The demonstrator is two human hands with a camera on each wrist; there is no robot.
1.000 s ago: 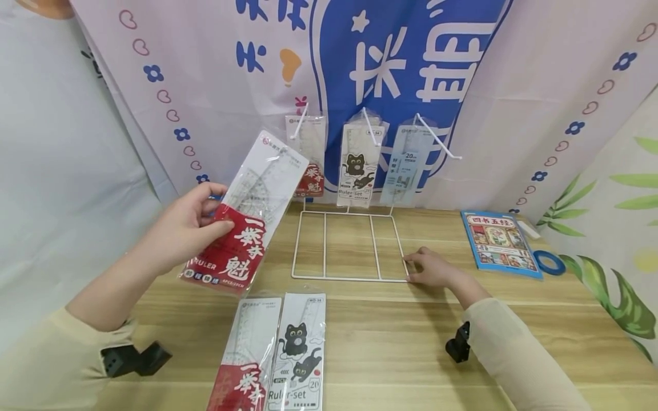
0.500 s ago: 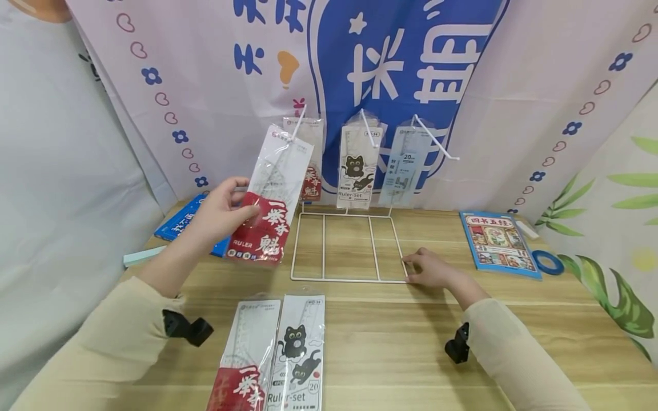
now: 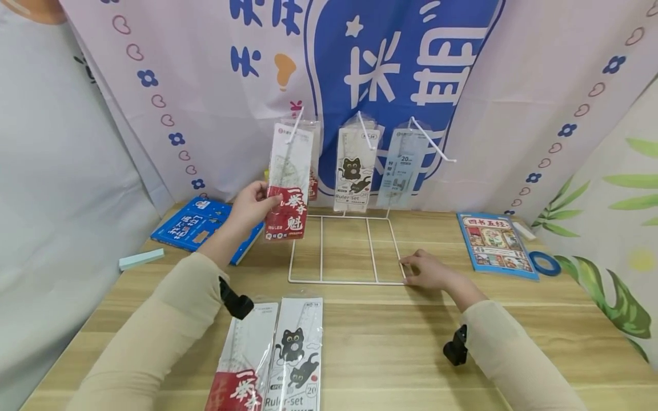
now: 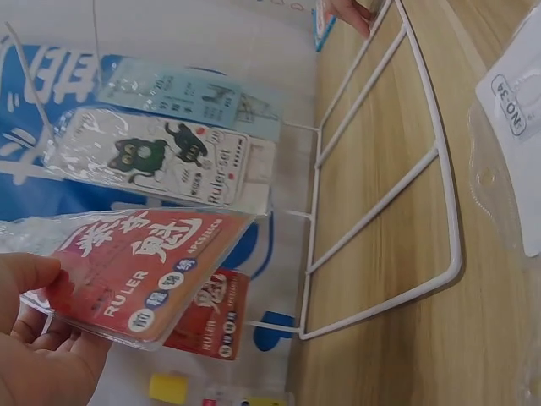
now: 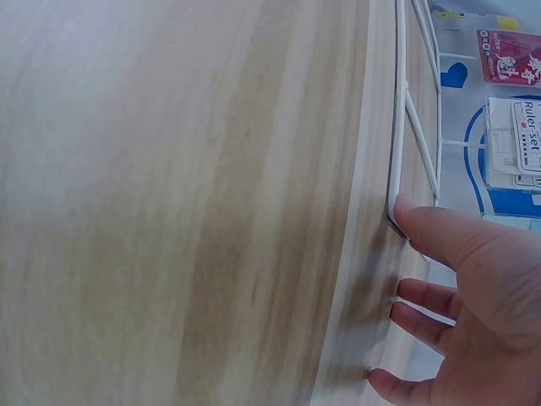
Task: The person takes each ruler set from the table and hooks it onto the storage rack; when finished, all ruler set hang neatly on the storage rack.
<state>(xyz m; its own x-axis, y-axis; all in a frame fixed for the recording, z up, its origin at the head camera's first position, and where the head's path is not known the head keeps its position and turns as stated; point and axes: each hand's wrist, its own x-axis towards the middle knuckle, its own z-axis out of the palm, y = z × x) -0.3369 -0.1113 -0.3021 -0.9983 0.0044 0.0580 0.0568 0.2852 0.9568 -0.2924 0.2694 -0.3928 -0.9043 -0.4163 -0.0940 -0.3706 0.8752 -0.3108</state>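
In the head view my left hand (image 3: 253, 206) pinches the lower left side of a red-and-white ruler set pack (image 3: 289, 177), thumb in front. The pack is upright by the left hook (image 3: 295, 123) of a white wire display rack (image 3: 349, 281); I cannot tell whether the hook passes through its hole. Behind it hangs a similar red pack (image 4: 221, 326). A black-cat ruler set (image 3: 354, 171) hangs on the middle hook, and a light-blue ruler set (image 3: 403, 171) on the right one. My right hand (image 3: 429, 270) holds the front right corner of the rack's base, thumb (image 5: 423, 222) on the wire.
Two more packs, one red-and-white (image 3: 241, 354) and one with black cats (image 3: 295, 354), lie on the table in front. Blue books lie left (image 3: 190, 225) and right (image 3: 496, 242). A blue tape roll (image 3: 545, 264) and a pale blue strip (image 3: 141, 258) lie near the sides.
My left hand has carried the red-and-white pack right and forward to the left hook, turning it from tilted to nearly upright. My right hand has stayed at the rack's corner.
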